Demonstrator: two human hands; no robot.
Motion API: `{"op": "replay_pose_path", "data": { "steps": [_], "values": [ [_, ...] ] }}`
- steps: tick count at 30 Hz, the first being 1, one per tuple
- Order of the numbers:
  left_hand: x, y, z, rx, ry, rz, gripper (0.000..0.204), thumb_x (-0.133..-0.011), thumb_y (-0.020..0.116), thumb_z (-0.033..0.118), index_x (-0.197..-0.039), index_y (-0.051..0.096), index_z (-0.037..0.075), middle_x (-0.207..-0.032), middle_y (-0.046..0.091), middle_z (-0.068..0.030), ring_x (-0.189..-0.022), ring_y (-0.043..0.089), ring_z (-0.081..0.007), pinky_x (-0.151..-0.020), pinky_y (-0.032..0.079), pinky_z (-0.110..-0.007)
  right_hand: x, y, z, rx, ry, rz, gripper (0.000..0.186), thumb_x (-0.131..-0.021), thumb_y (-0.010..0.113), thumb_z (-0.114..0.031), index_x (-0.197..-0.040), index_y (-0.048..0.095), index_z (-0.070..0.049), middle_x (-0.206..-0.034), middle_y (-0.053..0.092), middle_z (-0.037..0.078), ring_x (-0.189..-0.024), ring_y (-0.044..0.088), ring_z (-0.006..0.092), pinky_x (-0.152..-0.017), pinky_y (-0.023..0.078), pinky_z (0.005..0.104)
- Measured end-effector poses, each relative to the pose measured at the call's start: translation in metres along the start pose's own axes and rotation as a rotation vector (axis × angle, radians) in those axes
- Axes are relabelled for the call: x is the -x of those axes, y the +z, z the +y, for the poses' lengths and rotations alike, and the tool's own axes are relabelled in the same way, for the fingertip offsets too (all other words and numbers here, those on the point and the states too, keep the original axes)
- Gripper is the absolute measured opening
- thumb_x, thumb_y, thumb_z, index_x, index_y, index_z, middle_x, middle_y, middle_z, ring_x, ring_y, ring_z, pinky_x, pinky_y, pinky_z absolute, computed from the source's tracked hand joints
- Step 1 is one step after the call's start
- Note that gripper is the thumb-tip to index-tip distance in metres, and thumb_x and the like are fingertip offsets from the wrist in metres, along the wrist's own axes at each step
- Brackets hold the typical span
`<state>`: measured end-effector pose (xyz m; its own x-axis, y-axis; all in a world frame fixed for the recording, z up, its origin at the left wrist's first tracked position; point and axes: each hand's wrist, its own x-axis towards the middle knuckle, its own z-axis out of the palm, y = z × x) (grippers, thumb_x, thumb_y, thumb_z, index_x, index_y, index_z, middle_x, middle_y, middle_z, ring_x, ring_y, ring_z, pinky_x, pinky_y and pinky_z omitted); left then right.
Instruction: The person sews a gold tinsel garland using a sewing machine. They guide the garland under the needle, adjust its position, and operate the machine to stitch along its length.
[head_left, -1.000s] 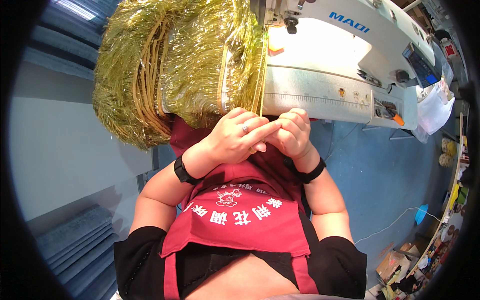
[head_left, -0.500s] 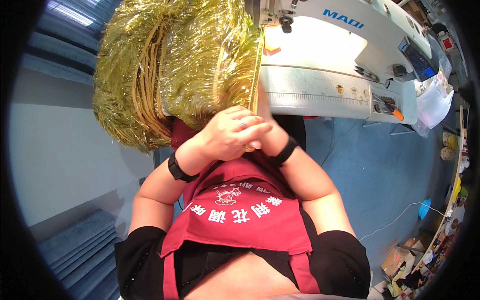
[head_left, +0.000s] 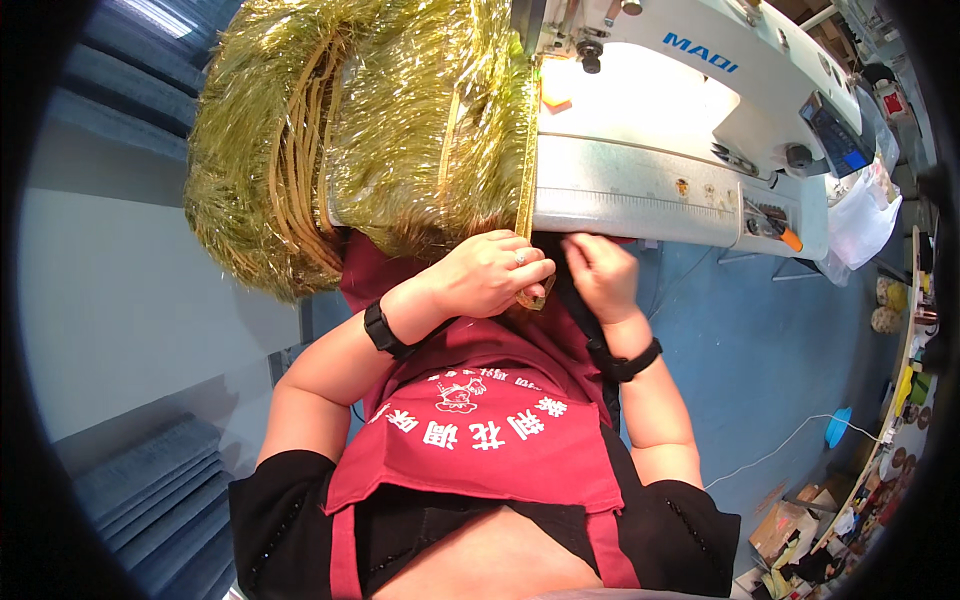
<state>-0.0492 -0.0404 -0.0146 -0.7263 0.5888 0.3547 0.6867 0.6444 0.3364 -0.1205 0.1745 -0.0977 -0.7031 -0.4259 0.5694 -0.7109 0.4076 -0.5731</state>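
Note:
A big bundle of shiny yellow-green tinsel fringe [head_left: 400, 140] covers the left part of the sewing machine bed. Along its right edge a narrow gold trim [head_left: 527, 170] runs from beside the presser area down over the front edge. My left hand [head_left: 490, 272], with a ring on one finger, is closed round the lower end of this trim, just in front of the bed. To its right, apart from the trim, my right hand [head_left: 604, 275] is curled close under the front edge of the bed; whatever its fingers hold, if anything, is hidden.
The white sewing machine [head_left: 690, 60] stands at the back right, with a small control panel [head_left: 835, 135]. A tray in the bed holds an orange-handled tool [head_left: 789, 238]. White plastic bags [head_left: 868, 220] hang beyond the right end. A cluttered shelf [head_left: 905, 400] lines the far right.
My right hand has come away from beneath my left hand and moved right. The left hand has shifted slightly right and down, still on the trim.

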Motion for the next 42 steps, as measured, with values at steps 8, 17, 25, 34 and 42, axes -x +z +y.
{"op": "replay_pose_path", "data": {
  "steps": [8,17,25,34,42],
  "values": [
    [-0.007,0.0,0.008,-0.098,0.043,0.003,0.038,-0.084,0.075,0.027,-0.115,0.067,0.006,-0.101,0.067,-0.0046,-0.092,0.067,-0.0231,-0.084,0.055,-0.037,-0.053,0.004,-0.02,0.052,-0.223,0.025,0.063,-0.077,0.081,-0.015,-0.135,0.057,-0.012,-0.132,0.058,0.008,-0.121,0.057,0.0294,-0.103,0.045,0.0441],
    [0.012,0.0,0.045,-0.326,-0.214,0.193,0.053,-0.093,0.063,0.029,-0.14,0.058,0.005,-0.152,0.051,-0.0154,-0.141,0.05,-0.0351,-0.108,0.046,-0.044,-0.052,0.002,-0.017,-0.097,-0.397,0.117,0.028,-0.086,0.072,-0.014,-0.113,0.073,-0.01,-0.125,0.071,0.009,-0.118,0.067,0.0276,-0.103,0.05,0.0438],
    [0.011,0.011,0.051,-0.154,-0.228,0.178,0.05,-0.101,0.057,0.024,-0.142,0.052,-0.005,-0.146,0.054,-0.0226,-0.138,0.052,-0.038,-0.114,0.044,-0.048,-0.036,-0.003,-0.017,-0.065,-0.496,0.043,0.013,-0.088,0.065,-0.013,-0.098,0.072,-0.007,-0.114,0.074,0.009,-0.113,0.07,0.0234,-0.098,0.052,0.0405],
    [0.01,0.014,0.05,-0.189,-0.24,0.145,0.048,-0.103,0.053,0.023,-0.142,0.052,-0.007,-0.146,0.055,-0.0226,-0.138,0.053,-0.0356,-0.116,0.042,-0.047,-0.033,-0.005,-0.016,-0.075,-0.493,0.043,0.009,-0.088,0.065,-0.012,-0.092,0.071,-0.007,-0.111,0.074,0.008,-0.11,0.071,0.0233,-0.096,0.053,0.04],
    [0.008,0.015,0.049,-0.205,-0.245,0.154,0.052,-0.101,0.056,0.026,-0.14,0.052,-0.007,-0.146,0.055,-0.0223,-0.138,0.053,-0.0334,-0.117,0.04,-0.046,-0.031,-0.001,-0.015,-0.069,-0.5,0.038,0.012,-0.087,0.065,-0.013,-0.094,0.072,-0.006,-0.11,0.074,0.009,-0.109,0.071,0.0237,-0.096,0.053,0.0398]
  ]
}}
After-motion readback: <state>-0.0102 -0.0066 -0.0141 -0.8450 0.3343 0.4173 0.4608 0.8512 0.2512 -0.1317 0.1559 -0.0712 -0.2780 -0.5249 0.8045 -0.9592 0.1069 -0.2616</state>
